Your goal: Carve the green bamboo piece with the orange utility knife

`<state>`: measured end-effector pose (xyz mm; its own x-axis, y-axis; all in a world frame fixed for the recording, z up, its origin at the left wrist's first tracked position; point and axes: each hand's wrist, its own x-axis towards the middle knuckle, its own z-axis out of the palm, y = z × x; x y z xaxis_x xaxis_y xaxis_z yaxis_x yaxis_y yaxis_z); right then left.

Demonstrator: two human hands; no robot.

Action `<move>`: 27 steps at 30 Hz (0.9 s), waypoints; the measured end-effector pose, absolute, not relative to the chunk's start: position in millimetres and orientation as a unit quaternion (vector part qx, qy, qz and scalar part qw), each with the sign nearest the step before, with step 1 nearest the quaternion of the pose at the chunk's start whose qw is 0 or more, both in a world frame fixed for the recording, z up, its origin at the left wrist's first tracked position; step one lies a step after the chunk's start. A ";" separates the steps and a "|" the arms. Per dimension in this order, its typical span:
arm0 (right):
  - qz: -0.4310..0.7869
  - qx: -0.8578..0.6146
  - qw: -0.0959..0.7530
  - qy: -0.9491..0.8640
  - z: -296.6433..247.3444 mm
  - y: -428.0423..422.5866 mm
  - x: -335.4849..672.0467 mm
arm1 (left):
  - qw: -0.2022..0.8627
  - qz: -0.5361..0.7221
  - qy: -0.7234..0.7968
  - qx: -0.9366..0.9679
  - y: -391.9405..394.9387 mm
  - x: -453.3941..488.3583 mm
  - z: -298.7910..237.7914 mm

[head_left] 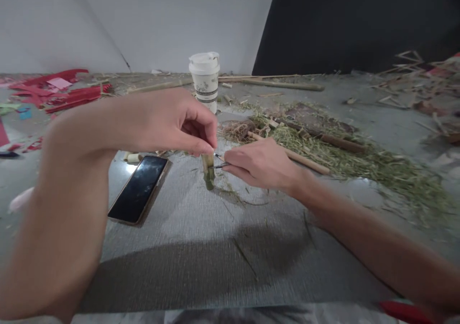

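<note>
A short green-and-tan bamboo piece point(209, 173) stands upright on the grey board point(201, 271). Over its top, my left hand point(168, 122) has thumb and fingers pinched together; what lies between the fingertips is too small to make out. From the other side my right hand point(260, 165) grips a slim, two-pronged metal tool point(220, 165), its kind unclear. The prongs reach to the bamboo's upper part, and my fingers hide the rest of the tool.
A phone point(139, 189) lies at the left. Behind my hands stands a lidded paper cup point(204, 82). Green shavings point(359, 166) and a thin stick point(307, 161) spread to the right. Red scraps point(68, 91) lie at the far left, near the white wall point(143, 22).
</note>
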<state>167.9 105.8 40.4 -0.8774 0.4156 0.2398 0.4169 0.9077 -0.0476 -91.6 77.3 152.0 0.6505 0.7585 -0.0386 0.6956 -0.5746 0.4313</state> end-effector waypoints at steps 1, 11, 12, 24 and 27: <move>-0.007 -0.212 0.139 -0.967 40.1 106.2 168.2 | 0.208 0.073 0.414 0.883 77.9 -92.3 151.6; 0.075 -0.214 0.077 -0.971 23.9 100.3 165.9 | 0.210 0.065 0.417 0.882 76.7 -95.6 153.4; 0.077 -0.214 0.074 -0.971 24.8 99.7 165.5 | 0.207 0.063 0.416 0.883 76.8 -96.6 153.2; 0.157 -0.137 0.095 -0.973 39.4 106.4 168.8 | 0.189 0.039 0.396 0.898 78.8 -103.4 152.3; 0.085 -0.133 0.167 -0.973 46.8 113.5 174.0 | 0.175 0.041 0.393 0.902 78.0 -104.2 152.5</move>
